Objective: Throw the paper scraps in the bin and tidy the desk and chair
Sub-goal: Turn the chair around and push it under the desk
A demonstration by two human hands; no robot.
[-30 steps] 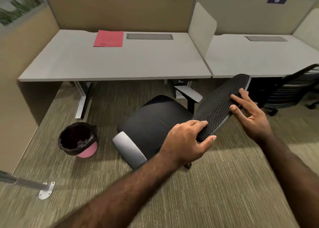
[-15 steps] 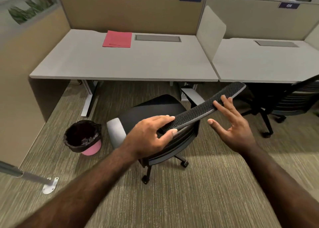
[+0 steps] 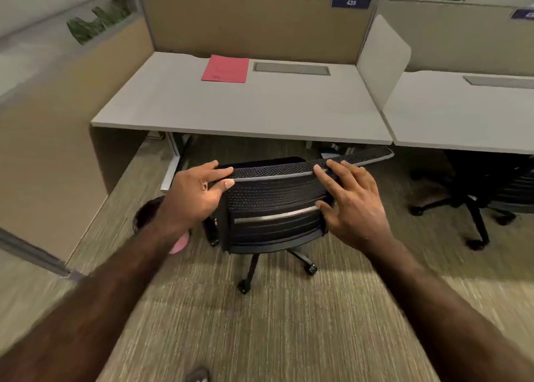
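Now the desk (image 3: pixel 239 112) spans the far side, a red folder (image 3: pixel 225 69) near its back edge. Squarely before its front edge stands the chair (image 3: pixel 274 208), its backrest top running left to right. The left hand (image 3: pixel 196 196) grips that top's left end; the right hand (image 3: pixel 352 202) lies spread on it. Earlier the chair was angled aside, the right hand free.

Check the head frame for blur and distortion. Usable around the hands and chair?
Head view: motion blur streaks the carpet and both forearms near the bottom edge, and smears the floor bracket at left. Left hand, right hand and chair backrest stay fairly sharp. Wide-angle bowing splays the desk edges and partitions outward. Lighting is soft, with no glare.
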